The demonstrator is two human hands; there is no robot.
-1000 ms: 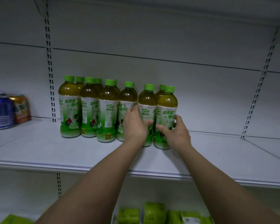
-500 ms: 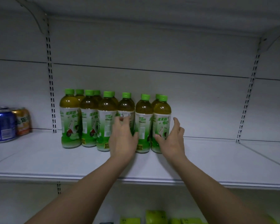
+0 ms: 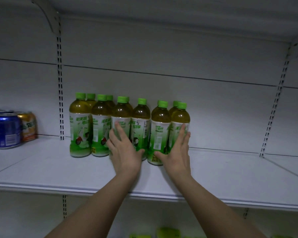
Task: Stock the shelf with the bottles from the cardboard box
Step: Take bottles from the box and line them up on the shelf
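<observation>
Now both forearms reach in over the front lip of the shelf, and both hands are flat against the bottle group rather than wrapped round anything. The left hand has straight, spread fingers lying on the label of the third front bottle, thumb out toward the gap on its right; a second ago its fingers curled round a bottle, so that hold has been let go. The right hand likewise shows straight fingers pressed along the outer side of the rightmost bottle, thumb touching the foot of the neighbouring bottle; earlier it clasped that end bottle. Between the two hands stands one bottle set slightly back, with a small gap on its right. Left of the left hand, two more front bottles stand upright with further caps showing behind them. Reading: the latest bottles are set down and released, and the hands are nudging the row square and back. The cardboard box is not in view, so the remaining stock cannot be judged. Well to the left of the grip sit cans; behind everything is the white back panel.
</observation>
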